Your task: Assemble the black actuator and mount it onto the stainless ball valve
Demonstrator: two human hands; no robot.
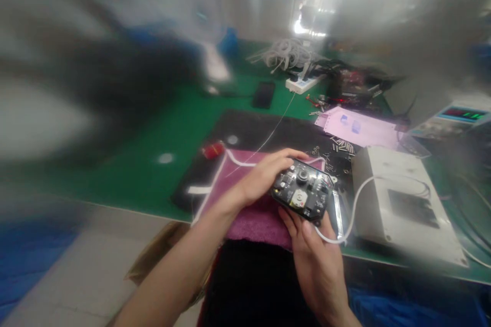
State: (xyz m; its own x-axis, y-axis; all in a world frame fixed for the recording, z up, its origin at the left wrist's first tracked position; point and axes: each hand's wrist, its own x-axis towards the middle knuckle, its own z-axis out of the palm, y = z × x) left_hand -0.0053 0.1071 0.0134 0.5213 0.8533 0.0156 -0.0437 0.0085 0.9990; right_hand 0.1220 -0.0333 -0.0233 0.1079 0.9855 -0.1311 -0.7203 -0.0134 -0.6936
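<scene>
Both hands hold a black circuit board device (311,187) with a round dark part and a small white part on its upper face. My left hand (266,173) grips its upper left edge, fingers laid over the far side. From below, my right hand (314,245) wraps the near right corner, thumb on the edge. A white cable (356,204) runs from the device near my right thumb towards a light grey box (406,204). Beneath the hands lies a purple cloth (253,222) on a black mat (245,130).
Loose metal pins (342,145) and pink papers (356,126) lie beyond the device. Further back are a dark phone (263,95), a white power strip (303,84) and coiled cables (286,53). A red object (213,150) sits left; an instrument with lit digits (464,114) stands right.
</scene>
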